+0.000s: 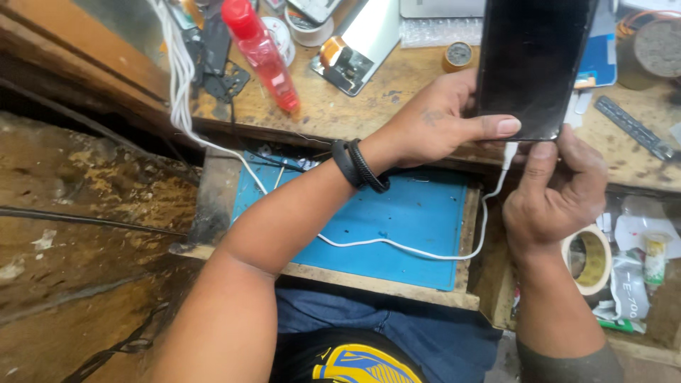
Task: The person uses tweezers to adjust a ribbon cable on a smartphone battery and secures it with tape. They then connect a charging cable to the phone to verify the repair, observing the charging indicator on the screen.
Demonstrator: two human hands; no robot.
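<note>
Nearest, the left forearm crossed up over the blue mat (397, 227), two dark bands at the wrist. The left hand (436, 124) gripped the dark phone (532, 64) by its edge, thumb laid across the glass. The right hand (553, 191) pinched the white cable (397, 246) plug at the phone's bottom end. Farther back on the wooden bench (355, 106) lay a red bottle (262, 50).

A dark, blank phone screen (533, 64) stands upright at the top right, held between both hands. Left of it on the wooden surface (369, 106) lies a red bottle (261, 51) with a pale label.
</note>
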